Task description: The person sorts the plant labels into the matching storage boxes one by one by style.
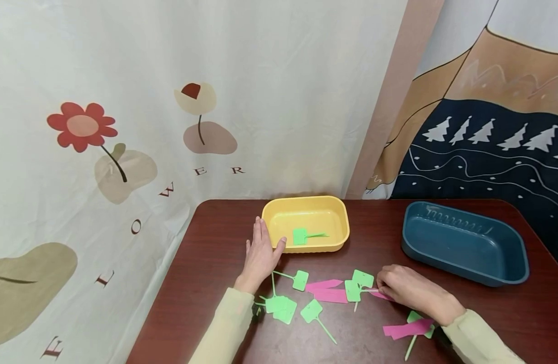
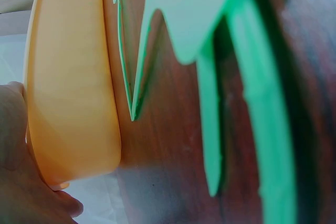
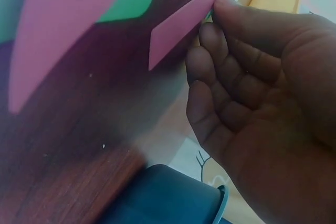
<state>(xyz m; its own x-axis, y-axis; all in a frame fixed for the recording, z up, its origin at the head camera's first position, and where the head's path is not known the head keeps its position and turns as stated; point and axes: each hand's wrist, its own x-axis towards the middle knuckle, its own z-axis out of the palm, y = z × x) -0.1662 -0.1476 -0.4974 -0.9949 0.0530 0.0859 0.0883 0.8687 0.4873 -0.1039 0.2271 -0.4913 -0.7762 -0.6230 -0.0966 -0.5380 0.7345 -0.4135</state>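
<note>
My left hand (image 1: 261,253) rests against the left front corner of a yellow basin (image 1: 270,242), its fingers straight along the side and the thumb at the front rim. One or more green plant tags (image 1: 299,236) lie in the basin. On the table, my right hand (image 1: 406,288) has curled fingers, with thumb and index fingertip pinching the stem of a green plant tag (image 1: 353,290); the fingertips are partly hidden. Beside those fingers is a pink strip (image 3: 184,22); whether they touch it I cannot tell.
A dark blue basin (image 1: 465,275) stands at the back right. More green tags (image 1: 279,307) and pink pointed strips (image 1: 331,296) lie scattered between the hands. Near the right wrist, another pink strip (image 1: 404,330) overlaps a green tag (image 1: 411,349). Curtains (image 1: 306,101) hang behind the table.
</note>
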